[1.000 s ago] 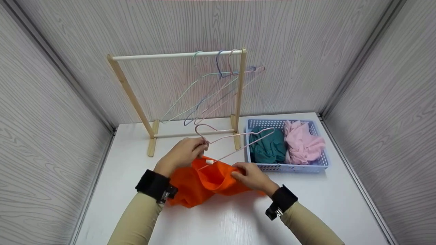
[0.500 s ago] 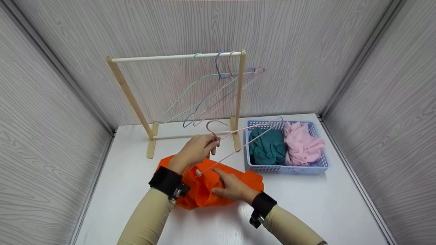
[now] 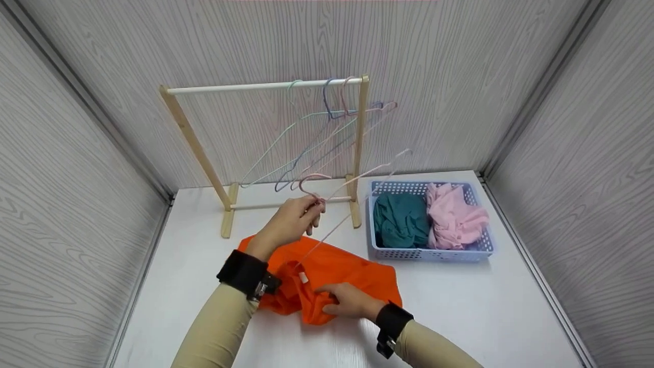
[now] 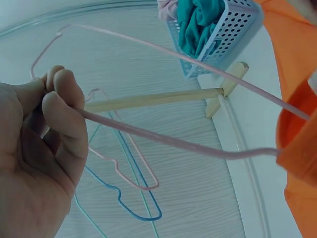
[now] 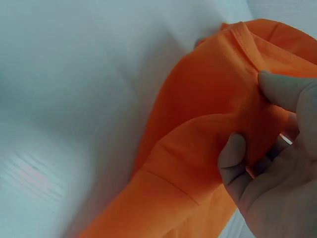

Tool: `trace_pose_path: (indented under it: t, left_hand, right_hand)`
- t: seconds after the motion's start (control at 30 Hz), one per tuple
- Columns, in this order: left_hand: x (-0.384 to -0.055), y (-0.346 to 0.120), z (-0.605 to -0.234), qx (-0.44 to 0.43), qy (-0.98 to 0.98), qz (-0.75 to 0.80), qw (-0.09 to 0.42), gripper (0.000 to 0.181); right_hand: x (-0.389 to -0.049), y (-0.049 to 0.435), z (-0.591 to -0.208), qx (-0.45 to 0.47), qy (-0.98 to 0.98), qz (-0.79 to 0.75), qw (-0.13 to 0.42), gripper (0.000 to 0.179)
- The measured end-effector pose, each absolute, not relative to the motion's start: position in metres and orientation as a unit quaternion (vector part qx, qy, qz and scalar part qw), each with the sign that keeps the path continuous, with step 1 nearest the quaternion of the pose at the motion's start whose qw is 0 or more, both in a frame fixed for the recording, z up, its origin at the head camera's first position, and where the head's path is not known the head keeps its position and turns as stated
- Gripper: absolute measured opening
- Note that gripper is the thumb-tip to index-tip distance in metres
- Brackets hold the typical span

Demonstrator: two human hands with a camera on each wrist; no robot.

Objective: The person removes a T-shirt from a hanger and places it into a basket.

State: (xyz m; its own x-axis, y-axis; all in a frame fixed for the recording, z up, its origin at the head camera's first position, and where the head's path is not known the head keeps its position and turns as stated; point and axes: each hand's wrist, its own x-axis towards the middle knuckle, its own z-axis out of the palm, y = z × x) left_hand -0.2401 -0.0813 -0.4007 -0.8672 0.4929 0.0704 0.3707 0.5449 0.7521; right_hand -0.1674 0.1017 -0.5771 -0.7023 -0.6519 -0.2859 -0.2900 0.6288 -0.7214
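Observation:
My left hand (image 3: 292,221) grips a pink wire hanger (image 3: 357,178) just below its hook, also seen in the left wrist view with the fingers (image 4: 67,99) curled round the wire. One end of that hanger runs down into the neck opening of an orange shirt (image 3: 352,263), hidden there by the cloth. The hanger's other end sticks up to the right, free of the shirt. My right hand (image 3: 348,301) pinches the shirt's cloth near the neck, beside a small white label (image 3: 303,277). In the right wrist view, thumb and fingers (image 5: 233,151) close around gathered orange cloth.
A wooden rack (image 3: 194,145) with a white rail stands at the back; green, blue and pink hangers (image 3: 294,166) hang toward its right end. A light blue basket (image 3: 434,254) at right holds a teal garment (image 3: 401,220) and a pink garment (image 3: 454,217).
My right hand has let go of the shirt's right side, moved toward me and taken the cloth near the neck. The hanger's free end has tilted up, and its lower end is deeper in the neck.

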Motion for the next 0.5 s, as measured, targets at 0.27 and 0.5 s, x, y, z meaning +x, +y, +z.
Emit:
trace_pose_path:
  t: [0.27, 0.5]
  left_hand:
    - [-0.242, -0.070, -0.397, 0.235, 0.870, 0.425, 0.088, 0.020]
    - [-0.240, -0.055, -0.400, 0.241, 0.873, 0.411, 0.108, 0.023]
  right_hand:
    - [-0.158, 0.085, -0.578, -0.257, 0.853, -0.335, 0.306, 0.054]
    - [-0.158, 0.065, -0.568, -0.255, 0.867, -0.366, 0.223, 0.072]
